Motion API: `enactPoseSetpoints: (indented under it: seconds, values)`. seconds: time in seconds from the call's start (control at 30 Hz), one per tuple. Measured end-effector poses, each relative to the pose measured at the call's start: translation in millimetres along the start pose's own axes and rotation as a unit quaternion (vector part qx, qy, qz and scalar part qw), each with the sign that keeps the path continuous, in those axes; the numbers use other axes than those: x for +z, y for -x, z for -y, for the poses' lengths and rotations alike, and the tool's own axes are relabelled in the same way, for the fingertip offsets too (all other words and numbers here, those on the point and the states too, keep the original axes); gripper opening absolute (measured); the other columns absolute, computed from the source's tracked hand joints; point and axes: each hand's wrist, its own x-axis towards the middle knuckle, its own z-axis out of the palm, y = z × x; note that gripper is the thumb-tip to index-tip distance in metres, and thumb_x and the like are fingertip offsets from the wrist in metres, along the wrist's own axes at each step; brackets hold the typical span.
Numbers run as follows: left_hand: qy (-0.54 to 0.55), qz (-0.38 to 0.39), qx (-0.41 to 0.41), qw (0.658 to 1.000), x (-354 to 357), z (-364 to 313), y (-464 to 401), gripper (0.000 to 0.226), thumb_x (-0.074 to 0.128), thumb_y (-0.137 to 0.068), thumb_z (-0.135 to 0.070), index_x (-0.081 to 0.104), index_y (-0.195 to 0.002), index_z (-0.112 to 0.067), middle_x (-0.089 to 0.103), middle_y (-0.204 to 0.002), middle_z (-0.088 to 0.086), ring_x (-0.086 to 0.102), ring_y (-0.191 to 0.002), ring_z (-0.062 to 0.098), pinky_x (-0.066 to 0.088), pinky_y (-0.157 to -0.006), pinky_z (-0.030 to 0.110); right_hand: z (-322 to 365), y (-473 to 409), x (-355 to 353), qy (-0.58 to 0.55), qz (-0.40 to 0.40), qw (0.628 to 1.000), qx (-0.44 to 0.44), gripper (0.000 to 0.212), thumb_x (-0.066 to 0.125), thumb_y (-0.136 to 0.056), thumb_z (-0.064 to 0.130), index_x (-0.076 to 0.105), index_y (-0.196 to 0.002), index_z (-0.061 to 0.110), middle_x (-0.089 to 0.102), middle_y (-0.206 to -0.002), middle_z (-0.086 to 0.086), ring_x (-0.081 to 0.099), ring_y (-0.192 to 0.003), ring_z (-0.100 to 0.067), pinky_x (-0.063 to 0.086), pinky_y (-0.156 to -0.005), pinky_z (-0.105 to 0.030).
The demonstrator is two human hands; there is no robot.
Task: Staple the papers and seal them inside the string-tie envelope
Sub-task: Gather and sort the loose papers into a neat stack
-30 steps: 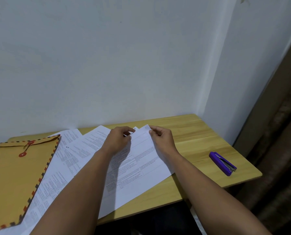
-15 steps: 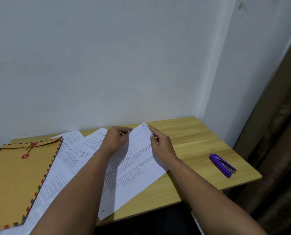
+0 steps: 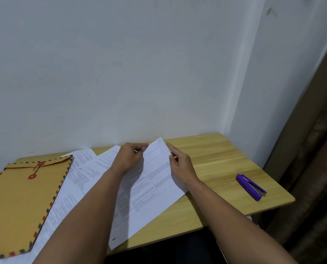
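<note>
Nearest me, my two forearms reach forward over a small wooden table [image 3: 225,161] set against a white wall. Under them lies the top sheet [image 3: 151,191], printed and skewed, its near corner hanging past the table's front edge. My left hand [image 3: 129,159] rests on the sheet's far left part, fingers curled at its top edge; I judge that they pinch it, though the pinch itself is hidden. My right hand [image 3: 179,162] lies along the sheet's right edge, fingers fairly straight, index pointing toward the far corner, gripping nothing that I can see.

To the left, more papers [image 3: 86,166] fan out loosely, partly under the envelope [image 3: 23,197], which lies flat with its string still tied. To the right, well apart from my hands, sits the purple stapler [image 3: 251,187].

Risk: the sheets are unaligned, so stapling now could miss pages. The overhanging sheet could slide off if I let go.

Compared with half a second ago, the top sheet has turned slightly and my right hand sits further out on its edge.
</note>
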Motion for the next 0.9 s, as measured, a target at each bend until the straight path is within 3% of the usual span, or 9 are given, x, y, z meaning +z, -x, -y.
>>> enactPoseSetpoints:
  seconds: [0.07, 0.13, 0.33, 0.5, 0.57, 0.67, 0.73, 0.83, 0.9]
  values:
    - [0.004, -0.001, 0.000, 1.000, -0.4, -0.7, 0.2, 0.025, 0.061, -0.100, -0.024, 0.076, -0.120, -0.021, 0.062, -0.058, -0.029, 0.053, -0.056, -0.015, 0.040, -0.067, 0.016, 2.4, 3.3, -0.2, -0.021, 0.007, 1.000, 0.005, 0.051, 0.045, -0.108, 0.004, 0.055, -0.154, 0.025, 0.063, -0.146, 0.015, 0.060, -0.128, 0.004, 0.048, -0.107, -0.017]
    - [0.009, 0.000, 0.001, 1.000, -0.6, -1.7, 0.8, 0.025, 0.061, -0.100, -0.025, 0.075, -0.120, -0.021, 0.068, -0.063, -0.023, 0.053, -0.055, -0.014, 0.040, -0.067, 0.016, 5.6, 4.7, 0.8, -0.039, 0.013, 0.999, 0.015, 0.050, 0.044, -0.109, 0.003, 0.055, -0.153, 0.024, 0.059, -0.150, 0.016, 0.052, -0.135, 0.010, 0.043, -0.112, -0.013]
    - [0.000, 0.003, 0.000, 1.000, -3.9, -0.2, 4.2, 0.024, 0.060, -0.101, -0.031, 0.077, -0.116, -0.026, 0.064, -0.062, -0.029, 0.055, -0.059, -0.010, 0.043, -0.070, 0.019, 7.2, 2.0, 2.2, -0.039, 0.014, 0.999, 0.028, 0.049, 0.044, -0.109, 0.003, 0.056, -0.152, 0.024, 0.058, -0.147, 0.019, 0.051, -0.125, 0.020, 0.043, -0.109, -0.010]
    - [-0.014, 0.013, -0.002, 1.000, -9.5, 0.2, 7.7, 0.025, 0.059, -0.101, -0.030, 0.074, -0.120, -0.026, 0.073, -0.112, -0.017, 0.063, -0.095, -0.004, 0.048, -0.088, 0.023, 9.0, 3.6, 7.3, -0.041, 0.020, 0.999, 0.029, 0.048, 0.045, -0.109, 0.004, 0.056, -0.152, 0.025, 0.058, -0.144, 0.023, 0.050, -0.122, 0.026, 0.043, -0.107, -0.008]
    - [-0.021, 0.015, -0.001, 1.000, -13.4, 0.5, 8.6, 0.024, 0.059, -0.101, -0.028, 0.076, -0.118, -0.026, 0.072, -0.107, -0.015, 0.062, -0.099, 0.002, 0.052, -0.094, 0.030, 11.0, 3.8, 8.9, -0.040, 0.025, 0.999, 0.024, 0.049, 0.044, -0.109, 0.003, 0.056, -0.152, 0.024, 0.059, -0.142, 0.025, 0.051, -0.121, 0.026, 0.044, -0.107, -0.009]
    - [-0.023, 0.006, -0.002, 1.000, -21.0, -1.0, 8.6, 0.023, 0.060, -0.101, -0.028, 0.076, -0.118, -0.025, 0.072, -0.102, -0.012, 0.062, -0.097, 0.005, 0.053, -0.093, 0.032, 15.6, -0.8, 10.3, -0.022, 0.041, 0.999, 0.014, 0.051, 0.046, -0.108, 0.002, 0.056, -0.152, 0.025, 0.062, -0.129, 0.033, 0.062, -0.115, 0.015, 0.051, -0.104, -0.018]
    - [-0.024, -0.002, -0.005, 1.000, -28.8, -3.9, 8.8, 0.025, 0.061, -0.100, -0.029, 0.075, -0.120, -0.023, 0.073, -0.117, -0.011, 0.063, -0.109, 0.005, 0.048, -0.093, 0.025, 19.3, -6.7, 11.2, -0.004, 0.057, 0.998, 0.004, 0.052, 0.047, -0.106, 0.003, 0.055, -0.153, 0.026, 0.068, -0.127, 0.025, 0.067, -0.109, -0.001, 0.053, -0.099, -0.025]
    - [-0.034, -0.015, -0.001, 0.999, -44.0, -9.3, 9.0, 0.023, 0.061, -0.100, -0.028, 0.077, -0.115, -0.023, 0.073, -0.102, -0.011, 0.063, -0.101, 0.009, 0.053, -0.098, 0.035, 29.5, -17.1, 9.3, 0.011, 0.074, 0.997, 0.005, 0.051, 0.048, -0.108, 0.008, 0.049, -0.157, 0.020, 0.069, -0.116, 0.010, 0.063, -0.107, -0.010, 0.048, -0.101, -0.027]
    - [-0.043, -0.026, -0.001, 0.999, -58.4, -14.8, 8.2, 0.023, 0.061, -0.099, -0.026, 0.077, -0.116, -0.022, 0.073, -0.104, -0.010, 0.065, -0.106, 0.011, 0.051, -0.097, 0.031, 40.5, -24.5, 4.3, 0.021, 0.073, 0.997, 0.011, 0.050, 0.046, -0.109, 0.010, 0.044, -0.159, 0.016, 0.069, -0.109, 0.006, 0.063, -0.103, -0.011, 0.046, -0.099, -0.025]
